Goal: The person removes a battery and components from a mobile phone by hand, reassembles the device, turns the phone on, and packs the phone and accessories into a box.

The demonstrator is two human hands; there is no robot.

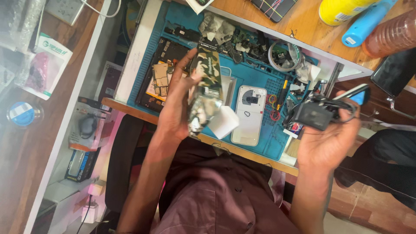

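Note:
My left hand holds a long camouflage-patterned packet upright over the blue work mat; a small white square piece hangs at its lower end. My right hand grips a black device wound with a black cable, and a dark phone-like slab with a blue screen sticks out above the fingers. A white phone back cover lies on the mat between both hands. An opened phone with exposed circuit board lies on the mat behind my left hand.
Small parts, a tape roll and red-handled tools crowd the mat's far side. A yellow can, a blue bottle and a brown bottle stand on the wooden shelf. Packaged items lie on the white shelf at left.

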